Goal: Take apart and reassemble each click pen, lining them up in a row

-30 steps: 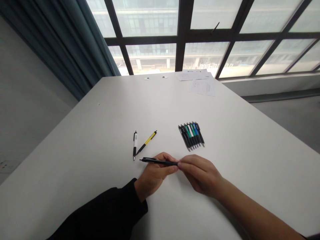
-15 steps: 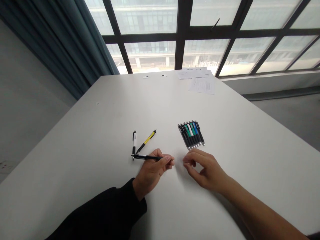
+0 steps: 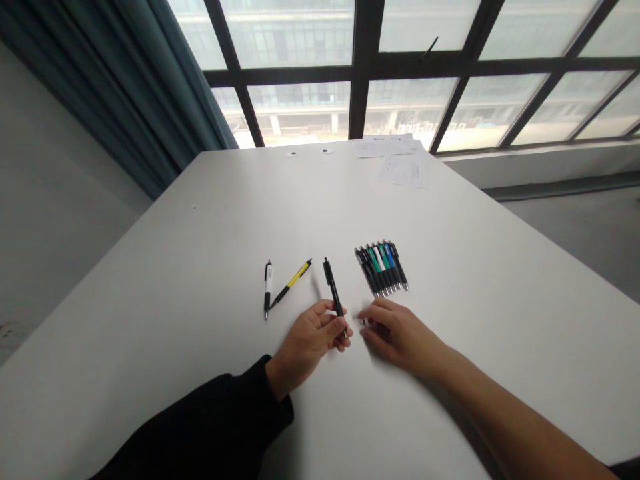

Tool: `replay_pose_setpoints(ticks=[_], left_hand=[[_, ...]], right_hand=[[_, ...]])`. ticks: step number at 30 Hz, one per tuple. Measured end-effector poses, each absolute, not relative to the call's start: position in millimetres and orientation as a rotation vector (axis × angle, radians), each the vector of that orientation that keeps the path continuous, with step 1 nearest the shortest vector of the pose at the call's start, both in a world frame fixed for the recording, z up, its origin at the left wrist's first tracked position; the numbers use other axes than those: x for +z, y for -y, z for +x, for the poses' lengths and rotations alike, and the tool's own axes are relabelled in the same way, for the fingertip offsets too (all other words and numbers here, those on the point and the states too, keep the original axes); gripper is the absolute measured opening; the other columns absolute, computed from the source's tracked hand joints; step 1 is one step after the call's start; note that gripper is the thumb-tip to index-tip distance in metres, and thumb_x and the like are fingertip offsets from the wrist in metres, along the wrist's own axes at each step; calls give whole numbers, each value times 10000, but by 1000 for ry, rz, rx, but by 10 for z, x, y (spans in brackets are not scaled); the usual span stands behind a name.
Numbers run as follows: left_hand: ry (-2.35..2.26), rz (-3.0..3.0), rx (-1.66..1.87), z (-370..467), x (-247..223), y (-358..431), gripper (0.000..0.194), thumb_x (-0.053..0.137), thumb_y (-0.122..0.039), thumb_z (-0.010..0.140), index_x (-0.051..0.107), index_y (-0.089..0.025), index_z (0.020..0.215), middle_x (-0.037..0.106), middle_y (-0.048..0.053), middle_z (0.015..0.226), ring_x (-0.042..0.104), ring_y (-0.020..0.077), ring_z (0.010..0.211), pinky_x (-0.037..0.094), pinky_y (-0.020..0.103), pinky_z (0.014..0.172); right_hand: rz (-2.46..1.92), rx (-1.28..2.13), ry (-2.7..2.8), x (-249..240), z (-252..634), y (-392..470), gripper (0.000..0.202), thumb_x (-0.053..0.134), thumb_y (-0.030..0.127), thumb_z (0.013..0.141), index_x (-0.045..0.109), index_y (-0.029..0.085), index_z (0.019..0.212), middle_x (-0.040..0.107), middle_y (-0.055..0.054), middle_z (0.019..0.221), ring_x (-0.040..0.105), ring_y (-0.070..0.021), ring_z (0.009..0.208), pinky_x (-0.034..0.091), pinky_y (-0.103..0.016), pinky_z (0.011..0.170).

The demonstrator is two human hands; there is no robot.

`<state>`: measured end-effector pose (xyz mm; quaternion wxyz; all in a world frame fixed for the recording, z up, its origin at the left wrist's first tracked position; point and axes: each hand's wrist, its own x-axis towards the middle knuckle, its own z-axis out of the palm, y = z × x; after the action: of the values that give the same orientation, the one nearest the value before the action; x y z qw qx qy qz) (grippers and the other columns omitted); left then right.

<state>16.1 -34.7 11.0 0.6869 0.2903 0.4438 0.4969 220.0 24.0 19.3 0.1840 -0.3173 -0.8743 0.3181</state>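
A black click pen (image 3: 332, 288) is pinched between the thumb and fingers of my left hand (image 3: 313, 337). The pen tilts, clicker end away from me and lower end at the fingertips. Close to its right, my right hand (image 3: 397, 333) has thumb and fingers nearly together around something tiny, too blurred to name. On the left lie a white pen (image 3: 269, 283) with a black grip and a yellow pen (image 3: 294, 283), whose lower ends nearly meet. Beyond my right hand, a row of pens (image 3: 383, 268) in black, green, white and blue lies side by side.
All of this is on a wide white table (image 3: 150, 293). Paper sheets (image 3: 403, 172) lie at its far end, near two small oval fittings. A dark-framed window stands behind, with a blue curtain (image 3: 125, 87) at the left.
The black pen in my left hand has swung from pointing left to pointing away from me. My right hand has shifted slightly left, closer to the left hand.
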Motion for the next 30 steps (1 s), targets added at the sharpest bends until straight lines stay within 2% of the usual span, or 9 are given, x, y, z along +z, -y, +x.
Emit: replay_pose_setpoints(ticks=[3,6,9,13,17,25,30], left_hand=[[-967,648,1122,151,90,343,489,882,-460,706,569,-153,921,701,18,711,615,112,589,409,237,573],[-923,619,1168,149,68,339,484,905,-424,686,552,-165,890,729,32,759,651,127,644,436,242,611],[-877,630,1210,145,54,347,468,926,-369,669,536,-170,835,758,48,820,660,122,684,448,241,651],[-817,699,1212,136,38,369,361,900,-254,718,559,-155,781,775,59,902,669,111,736,472,254,748],[-817,718,1217,135,36,374,307,882,-156,715,576,-154,748,776,53,917,696,136,808,488,282,813],[-832,729,1225,118,36,373,294,898,-112,659,613,-149,718,765,35,892,697,137,824,494,273,817],[-844,628,1212,133,81,368,329,894,-173,688,572,-154,754,759,37,882,689,121,758,476,244,741]], right_hand=[[-896,876,2408,203,2225,-227,212,623,173,895,661,160,1103,631,-64,909,601,-149,716,501,-291,686],[-833,915,2301,224,2218,-179,105,646,255,923,650,161,969,628,-37,807,583,-129,657,485,-253,614],[-752,1014,2213,249,2188,-126,149,677,312,927,642,168,912,649,-22,763,587,-110,622,480,-218,571],[-768,1013,2165,259,2161,-97,139,658,304,945,659,175,892,668,-16,725,602,-107,613,456,-190,513],[-770,996,2159,262,2156,-105,138,665,302,938,660,173,890,669,-18,722,609,-111,614,472,-194,519],[-707,987,2175,276,2148,-122,67,633,226,942,667,175,917,664,-22,751,600,-109,639,467,-193,535],[-722,1001,2140,289,2163,-129,65,623,204,930,644,173,876,640,-16,739,572,-113,634,478,-219,574]])
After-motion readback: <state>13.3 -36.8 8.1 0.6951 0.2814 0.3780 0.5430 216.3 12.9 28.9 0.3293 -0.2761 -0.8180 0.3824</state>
